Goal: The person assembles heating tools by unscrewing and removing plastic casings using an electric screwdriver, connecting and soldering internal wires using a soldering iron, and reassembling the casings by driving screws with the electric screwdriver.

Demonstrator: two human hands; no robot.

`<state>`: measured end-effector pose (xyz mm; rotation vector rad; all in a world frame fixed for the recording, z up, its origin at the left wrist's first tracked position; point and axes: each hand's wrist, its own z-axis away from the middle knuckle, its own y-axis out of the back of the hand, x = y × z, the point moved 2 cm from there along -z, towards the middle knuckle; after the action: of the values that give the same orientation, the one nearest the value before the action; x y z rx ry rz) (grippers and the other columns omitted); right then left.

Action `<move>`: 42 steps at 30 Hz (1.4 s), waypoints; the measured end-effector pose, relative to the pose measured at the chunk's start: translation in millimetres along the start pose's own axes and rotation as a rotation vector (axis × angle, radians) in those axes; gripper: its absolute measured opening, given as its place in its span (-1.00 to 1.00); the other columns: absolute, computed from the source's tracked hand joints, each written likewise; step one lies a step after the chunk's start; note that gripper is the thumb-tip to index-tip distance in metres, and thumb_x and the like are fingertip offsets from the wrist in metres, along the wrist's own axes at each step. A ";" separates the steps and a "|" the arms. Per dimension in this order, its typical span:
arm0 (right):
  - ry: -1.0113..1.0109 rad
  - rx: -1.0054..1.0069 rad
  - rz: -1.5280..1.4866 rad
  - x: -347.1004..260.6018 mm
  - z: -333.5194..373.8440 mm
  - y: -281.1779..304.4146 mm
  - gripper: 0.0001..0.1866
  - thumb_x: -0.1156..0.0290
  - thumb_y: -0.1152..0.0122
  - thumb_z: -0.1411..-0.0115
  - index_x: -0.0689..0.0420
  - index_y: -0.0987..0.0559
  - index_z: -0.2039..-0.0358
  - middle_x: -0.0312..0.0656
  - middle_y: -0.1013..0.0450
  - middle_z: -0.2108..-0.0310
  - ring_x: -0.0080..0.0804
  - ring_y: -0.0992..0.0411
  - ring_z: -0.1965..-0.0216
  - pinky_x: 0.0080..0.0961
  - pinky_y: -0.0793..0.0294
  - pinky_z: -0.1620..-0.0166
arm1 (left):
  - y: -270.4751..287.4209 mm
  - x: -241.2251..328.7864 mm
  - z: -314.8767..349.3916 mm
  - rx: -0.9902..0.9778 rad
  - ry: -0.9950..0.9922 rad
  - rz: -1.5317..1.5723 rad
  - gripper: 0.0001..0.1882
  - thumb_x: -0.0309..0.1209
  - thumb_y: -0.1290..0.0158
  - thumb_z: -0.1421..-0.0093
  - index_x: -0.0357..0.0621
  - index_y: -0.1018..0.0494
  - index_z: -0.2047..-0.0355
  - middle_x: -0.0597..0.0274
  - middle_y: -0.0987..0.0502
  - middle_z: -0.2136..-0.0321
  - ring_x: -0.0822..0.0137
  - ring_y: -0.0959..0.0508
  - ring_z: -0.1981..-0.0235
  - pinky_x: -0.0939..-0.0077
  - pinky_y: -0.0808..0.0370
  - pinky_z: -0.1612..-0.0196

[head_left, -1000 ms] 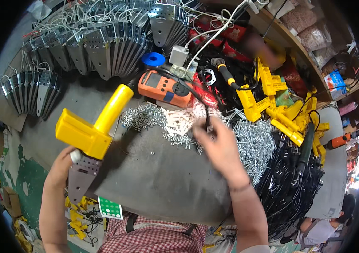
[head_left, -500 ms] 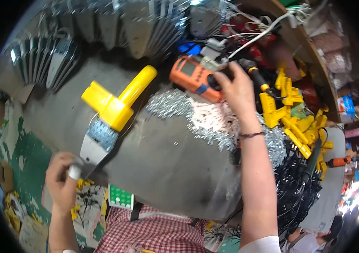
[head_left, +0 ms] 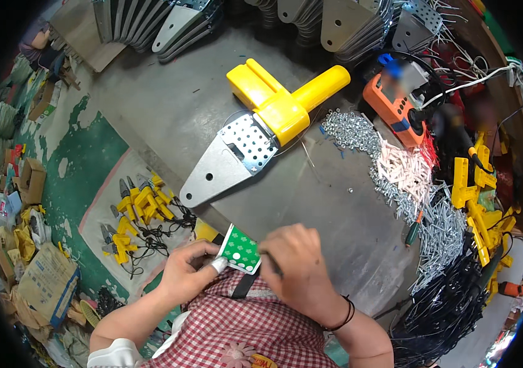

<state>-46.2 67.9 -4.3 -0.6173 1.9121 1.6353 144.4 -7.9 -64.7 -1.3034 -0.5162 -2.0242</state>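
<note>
Left hand (head_left: 189, 270) pinches the green sheet (head_left: 241, 247) by its left edge, above the checked garment (head_left: 252, 322); right hand (head_left: 301, 270), fingers curled, at its right edge, grip cannot be told; yellow tool (head_left: 283, 118) with grey metal plate (head_left: 224, 165) lies beyond on the surface (head_left: 320, 205).

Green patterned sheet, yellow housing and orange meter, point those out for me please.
Green patterned sheet (head_left: 240, 251): head view, middle of its printed face.
Yellow housing (head_left: 282, 111): head view, on its main body.
Orange meter (head_left: 393, 111): head view, on its casing.
</note>
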 end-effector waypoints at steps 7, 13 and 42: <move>0.138 -0.026 -0.012 -18.2 -18.2 -13.4 -0.78 0.47 -0.22 0.10 0.19 -0.43 0.40 -0.16 -0.33 0.40 -0.25 -0.29 0.29 -0.31 -0.20 0.16 | -0.8 36.5 -3.3 0.032 -0.384 -0.460 -0.80 -0.54 -0.11 0.09 -0.28 -0.48 0.37 0.08 -0.51 0.44 0.14 -0.54 0.39 0.42 -0.44 0.34; 0.177 -0.042 0.030 -20.5 -21.4 -10.3 -0.83 0.48 -0.20 0.11 0.17 -0.41 0.48 -0.16 -0.30 0.46 -0.25 -0.28 0.34 -0.31 -0.21 0.18 | -1.2 43.8 -3.3 0.018 -0.380 -0.564 -0.81 -0.55 -0.10 0.11 -0.28 -0.48 0.40 0.08 -0.51 0.47 0.12 -0.52 0.44 0.40 -0.44 0.37; -0.062 0.793 0.328 110.8 -72.2 170.4 -0.61 0.54 -0.24 0.00 0.20 -0.43 0.11 -0.03 -0.41 0.24 -0.07 -0.40 0.20 -0.33 -0.39 0.16 | -96.8 202.5 -195.4 -0.059 -0.692 -1.193 -0.15 -0.68 -0.09 0.15 -0.10 -0.06 -0.20 -0.15 -0.20 -0.08 -0.19 -0.39 0.07 0.14 -0.40 0.04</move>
<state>-248.6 23.9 56.1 0.0740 2.4577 0.8924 -106.8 -129.6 38.4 -1.9994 -1.9236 -2.3546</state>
